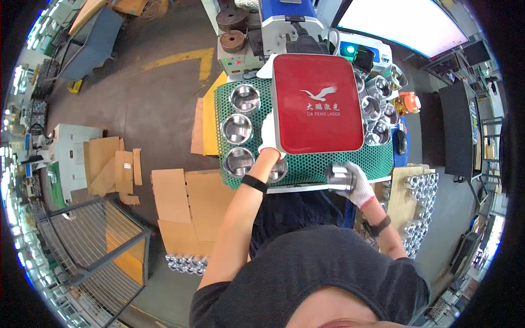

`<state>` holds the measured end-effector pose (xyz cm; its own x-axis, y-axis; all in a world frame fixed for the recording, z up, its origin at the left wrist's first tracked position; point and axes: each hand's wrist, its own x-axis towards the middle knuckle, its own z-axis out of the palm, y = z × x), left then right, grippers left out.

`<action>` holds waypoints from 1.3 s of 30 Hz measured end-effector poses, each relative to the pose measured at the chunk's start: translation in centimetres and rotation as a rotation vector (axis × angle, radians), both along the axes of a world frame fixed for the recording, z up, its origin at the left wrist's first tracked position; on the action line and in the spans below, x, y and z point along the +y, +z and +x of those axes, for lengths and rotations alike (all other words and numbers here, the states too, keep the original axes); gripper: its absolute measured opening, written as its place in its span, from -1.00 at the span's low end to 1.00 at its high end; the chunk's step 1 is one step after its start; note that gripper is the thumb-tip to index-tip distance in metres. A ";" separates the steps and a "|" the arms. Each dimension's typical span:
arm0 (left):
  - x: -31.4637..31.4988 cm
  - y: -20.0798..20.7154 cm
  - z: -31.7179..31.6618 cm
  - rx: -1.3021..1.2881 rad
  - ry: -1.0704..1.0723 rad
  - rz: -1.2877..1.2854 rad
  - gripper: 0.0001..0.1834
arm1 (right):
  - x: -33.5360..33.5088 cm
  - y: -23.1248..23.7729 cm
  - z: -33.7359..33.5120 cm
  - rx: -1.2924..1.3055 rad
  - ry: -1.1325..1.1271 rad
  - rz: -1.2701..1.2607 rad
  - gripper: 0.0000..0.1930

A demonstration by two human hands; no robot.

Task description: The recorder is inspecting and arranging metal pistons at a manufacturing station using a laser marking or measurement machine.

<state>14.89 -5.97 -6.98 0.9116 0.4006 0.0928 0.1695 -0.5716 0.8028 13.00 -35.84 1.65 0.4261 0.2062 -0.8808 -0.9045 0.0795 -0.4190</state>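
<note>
My right hand, in a white knit glove, grips a shiny metal piston at the near edge of the bench. Reaching in beside the red rectangular machine cover, my gloved left hand has its fingers hidden by that cover. A piston stands by my left wrist, partly covered by it. Along the left side of the green perforated mat, several open-topped pistons form a column, the nearest one close to my left forearm. More pistons crowd together right of the cover.
Behind the cover rise a blue-and-white machine head and a bright monitor. An orange-capped bottle stands at the bench's right. Rows of pistons lie on cardboard at lower right. Flattened cardboard and a wire rack are left.
</note>
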 end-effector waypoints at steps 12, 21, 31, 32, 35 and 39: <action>6.2 10.0 -19.0 -0.186 0.420 -0.969 -0.17 | 16.8 -7.6 7.2 -0.893 1.145 -0.216 -0.10; 6.7 4.0 -39.4 -0.177 0.736 -1.360 -0.57 | 20.6 -5.9 7.4 -1.595 1.137 -0.856 -0.10; 3.3 4.4 -44.4 -0.165 0.853 -1.490 -0.62 | 21.7 -1.0 3.5 -1.631 1.010 -1.067 -0.38; 3.3 4.2 -43.9 -0.195 0.789 -1.479 -0.60 | 22.1 -0.8 2.9 -1.650 1.045 -1.071 -0.37; 4.2 5.6 -40.7 -0.263 0.632 -1.389 -0.49 | 21.8 0.0 2.3 -1.771 0.920 -1.125 -0.35; 4.4 7.7 -37.3 -0.249 0.747 -1.040 -0.09 | 20.3 0.6 -4.1 -2.033 0.785 -0.791 -0.52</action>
